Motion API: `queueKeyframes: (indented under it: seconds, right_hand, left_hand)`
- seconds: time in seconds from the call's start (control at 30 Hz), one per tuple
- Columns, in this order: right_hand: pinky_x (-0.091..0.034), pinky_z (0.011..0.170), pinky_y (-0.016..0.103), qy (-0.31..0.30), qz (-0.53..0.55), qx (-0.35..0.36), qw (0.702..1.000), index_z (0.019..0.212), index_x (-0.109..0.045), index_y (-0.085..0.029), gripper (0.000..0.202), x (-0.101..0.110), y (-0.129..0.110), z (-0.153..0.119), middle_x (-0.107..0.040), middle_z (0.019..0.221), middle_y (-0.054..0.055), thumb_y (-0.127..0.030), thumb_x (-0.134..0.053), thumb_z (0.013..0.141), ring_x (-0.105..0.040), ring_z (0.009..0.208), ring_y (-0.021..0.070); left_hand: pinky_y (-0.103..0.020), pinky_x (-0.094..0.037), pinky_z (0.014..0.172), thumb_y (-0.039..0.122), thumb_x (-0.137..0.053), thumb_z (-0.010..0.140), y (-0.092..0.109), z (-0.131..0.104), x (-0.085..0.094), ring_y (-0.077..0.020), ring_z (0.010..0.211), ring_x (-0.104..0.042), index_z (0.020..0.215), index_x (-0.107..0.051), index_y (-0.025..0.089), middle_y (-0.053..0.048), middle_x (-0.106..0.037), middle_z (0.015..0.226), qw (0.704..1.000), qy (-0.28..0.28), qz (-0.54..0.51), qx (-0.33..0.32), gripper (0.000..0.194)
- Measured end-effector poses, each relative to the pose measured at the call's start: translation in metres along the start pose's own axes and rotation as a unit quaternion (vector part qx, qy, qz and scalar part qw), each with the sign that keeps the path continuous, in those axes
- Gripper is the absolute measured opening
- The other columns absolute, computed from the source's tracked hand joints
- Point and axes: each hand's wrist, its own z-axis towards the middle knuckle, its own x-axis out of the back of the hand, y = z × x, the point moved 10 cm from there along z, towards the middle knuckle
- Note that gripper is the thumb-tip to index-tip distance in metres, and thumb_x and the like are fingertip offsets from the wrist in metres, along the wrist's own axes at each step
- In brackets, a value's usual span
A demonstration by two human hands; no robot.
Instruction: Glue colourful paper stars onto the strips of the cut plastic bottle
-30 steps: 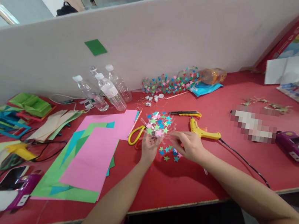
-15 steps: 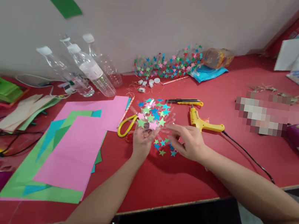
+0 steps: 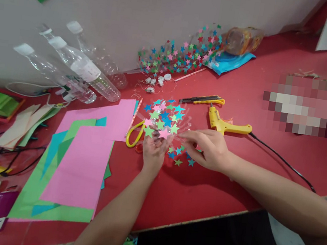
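Observation:
My left hand (image 3: 154, 152) is closed on a clear plastic piece (image 3: 164, 119) covered with pink, green and blue paper stars. At its right edge, my right hand (image 3: 209, 147) has thumb and forefinger drawn close to the clear strips; whether they pinch anything is too small to tell. More stars (image 3: 179, 151) show below, between the hands. Yellow-handled scissors (image 3: 135, 134) lie just left of the piece. Behind my right hand are a yellow glue gun (image 3: 228, 127) and a yellow and black cutter (image 3: 203, 100).
Coloured paper sheets (image 3: 78, 167) lie at the left, with clear bottles (image 3: 86, 71) behind them. Star-covered bottles (image 3: 179, 57) lie along the wall beside a blue packet (image 3: 230, 63). The glue gun's black cord (image 3: 283, 163) runs right.
The camera view has shifted, so the wall items sit higher and the bottles farther left. Both hands keep nearly the same hold and place around the star-covered piece.

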Motion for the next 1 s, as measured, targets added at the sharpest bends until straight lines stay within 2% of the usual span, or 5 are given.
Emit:
queueKeyframes:
  seconds: [0.27,0.53,0.73,0.83,1.0]
  right_hand:
    - [-0.046,0.055,0.019,0.049,0.049,-0.069,0.995,0.11,-0.052,-0.021,0.023,0.013,0.011,0.0,-0.063,0.063,-0.006,-0.013,-0.049,0.089,-0.057,0.051,0.0077]
    - [-0.043,0.052,0.025,0.014,-0.024,0.067,0.997,0.121,-0.05,-0.021,0.028,0.005,-0.02,-0.001,-0.065,0.069,-0.002,-0.017,-0.05,0.093,-0.057,0.055,0.0126]
    - [-0.049,0.06,0.019,-0.002,0.1,-0.032,0.994,0.108,-0.057,-0.019,0.015,0.001,-0.006,0.002,-0.069,0.077,-0.001,-0.02,-0.05,0.096,-0.064,0.063,0.0082]
    - [-0.052,0.062,0.017,-0.042,0.241,-0.128,0.961,0.101,-0.059,-0.019,0.011,-0.012,0.005,0.0,-0.071,0.082,-0.001,-0.022,-0.05,0.096,-0.067,0.065,0.006]
    - [-0.06,0.069,0.022,-0.079,0.478,-0.254,0.837,0.098,-0.059,-0.015,0.012,-0.037,0.014,-0.006,-0.071,0.083,0.003,-0.025,-0.051,0.096,-0.071,0.074,0.01]
  left_hand:
    - [-0.031,-0.058,0.074,0.032,-0.085,0.055,0.004,0.0,-0.002,-0.0145,0.064,-0.065,0.064,-0.055,0.018,0.004,-0.056,0.057,0.999,0.011,0.029,-0.005,0.035]
    - [-0.023,-0.054,0.066,0.034,-0.084,0.058,0.015,-0.004,-0.009,-0.0102,0.062,-0.061,0.075,-0.054,0.018,0.004,-0.062,0.068,1.0,0.003,0.024,-0.001,0.038]
    - [-0.024,-0.053,0.062,0.035,-0.084,0.056,0.007,-0.003,-0.001,-0.0137,0.066,-0.064,0.078,-0.048,0.021,0.002,-0.061,0.071,0.998,0.027,0.057,-0.002,0.045]
    - [-0.027,-0.055,0.064,0.036,-0.082,0.058,0.006,-0.003,0.0,-0.0157,0.069,-0.065,0.082,-0.049,0.021,-0.001,-0.062,0.077,0.997,0.03,0.072,-0.006,0.043]
    - [-0.026,-0.053,0.06,0.035,-0.08,0.059,0.016,-0.003,-0.002,-0.0139,0.062,-0.063,0.085,-0.046,0.022,0.004,-0.06,0.067,0.998,0.03,0.05,-0.013,0.044]
